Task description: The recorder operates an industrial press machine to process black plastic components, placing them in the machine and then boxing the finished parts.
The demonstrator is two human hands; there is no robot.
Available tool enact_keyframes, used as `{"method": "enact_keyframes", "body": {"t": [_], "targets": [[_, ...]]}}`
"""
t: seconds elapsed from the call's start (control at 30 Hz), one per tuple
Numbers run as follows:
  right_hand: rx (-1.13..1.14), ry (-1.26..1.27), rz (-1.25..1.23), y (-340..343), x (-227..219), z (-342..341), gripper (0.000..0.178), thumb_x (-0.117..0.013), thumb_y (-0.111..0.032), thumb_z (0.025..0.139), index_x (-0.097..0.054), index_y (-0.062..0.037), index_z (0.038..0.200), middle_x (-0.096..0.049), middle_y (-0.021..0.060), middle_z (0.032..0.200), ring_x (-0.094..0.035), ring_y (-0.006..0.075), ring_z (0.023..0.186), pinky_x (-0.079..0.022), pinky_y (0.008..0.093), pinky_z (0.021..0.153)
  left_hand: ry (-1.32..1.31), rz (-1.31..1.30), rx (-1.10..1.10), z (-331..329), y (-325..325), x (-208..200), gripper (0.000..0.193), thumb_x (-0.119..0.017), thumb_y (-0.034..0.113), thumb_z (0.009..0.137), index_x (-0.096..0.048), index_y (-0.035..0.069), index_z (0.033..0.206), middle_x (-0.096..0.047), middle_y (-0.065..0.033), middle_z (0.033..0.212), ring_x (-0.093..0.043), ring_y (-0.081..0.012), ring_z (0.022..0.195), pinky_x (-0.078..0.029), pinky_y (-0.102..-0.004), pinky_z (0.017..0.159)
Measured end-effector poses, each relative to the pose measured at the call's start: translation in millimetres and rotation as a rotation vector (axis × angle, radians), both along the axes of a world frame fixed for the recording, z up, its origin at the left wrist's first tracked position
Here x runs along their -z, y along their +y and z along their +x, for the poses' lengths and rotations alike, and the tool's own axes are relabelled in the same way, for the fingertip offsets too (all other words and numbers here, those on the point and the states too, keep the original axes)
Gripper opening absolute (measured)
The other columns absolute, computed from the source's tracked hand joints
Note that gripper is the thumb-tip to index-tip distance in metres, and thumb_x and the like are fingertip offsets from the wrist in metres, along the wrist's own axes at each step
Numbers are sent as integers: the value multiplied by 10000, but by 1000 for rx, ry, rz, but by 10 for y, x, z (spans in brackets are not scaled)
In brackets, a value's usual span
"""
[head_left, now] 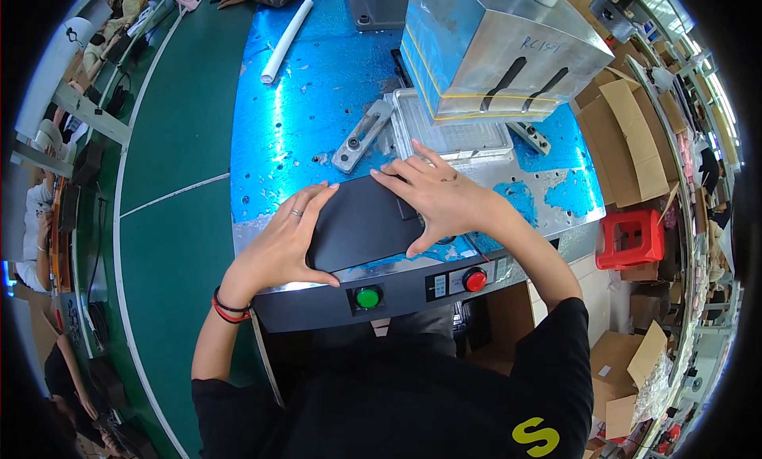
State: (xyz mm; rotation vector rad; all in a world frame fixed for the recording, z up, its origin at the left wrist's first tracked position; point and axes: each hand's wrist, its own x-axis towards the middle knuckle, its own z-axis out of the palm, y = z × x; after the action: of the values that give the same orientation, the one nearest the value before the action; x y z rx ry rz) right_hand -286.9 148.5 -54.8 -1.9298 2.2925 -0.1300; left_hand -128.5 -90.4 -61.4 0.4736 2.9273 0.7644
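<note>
A black flat rectangular panel (361, 225) lies level between my hands, over the front of the machine's blue-filmed bed. My left hand (278, 241) grips its left end, with the thumb along the near edge and the fingers at the far corner. At the other end my right hand (440, 197) spans the panel, fingers on the far edge and thumb at the near one. Part of a raised rectangle shows on the panel beside the right palm; the hand hides the rest. Just beyond sits a clear tray-like fixture (452, 129), under a large metal press block (500, 62).
Slotted metal clamps (361, 137) flank the fixture. A white tube (287, 42) lies on the bed. On the front panel are a green button (367, 298) and a red button (475, 279). A green table (175, 141) adjoins at left; a red stool (633, 241) and cartons stand right.
</note>
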Motion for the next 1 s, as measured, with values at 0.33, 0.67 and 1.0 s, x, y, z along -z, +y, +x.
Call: {"method": "enact_keyframes", "body": {"t": [0.33,0.67,1.0], "targets": [[4,23,88,-137,-110,12,1216,-820,-598,427,-373,-6,1390,-499,131,1222,-479,298,1202,-163,483,1158,11,-173,-29,-21,106,5,1246,-806,559,565,-175,-72,1436,-304,-275,1403,-322,-420,1300,-280,-466,1102],[6,-16,-308,252,208,67,1146,-774,-600,532,-336,-19,1417,-467,140,1281,-443,326,1235,-11,604,1132,92,-178,-90,-69,335,130,1193,-761,578,617,-190,-89,1425,-284,-281,1370,-271,-448,1271,-207,-534,1079],[588,-728,-668,837,333,1196,437,-591,-186,913,-483,14,1286,-553,220,1215,-555,315,1131,-426,372,945,251,18,-91,-172,640,-101,1225,-848,398,520,-185,-6,1468,-234,-221,1418,-249,-423,1301,-232,-503,1089]]}}
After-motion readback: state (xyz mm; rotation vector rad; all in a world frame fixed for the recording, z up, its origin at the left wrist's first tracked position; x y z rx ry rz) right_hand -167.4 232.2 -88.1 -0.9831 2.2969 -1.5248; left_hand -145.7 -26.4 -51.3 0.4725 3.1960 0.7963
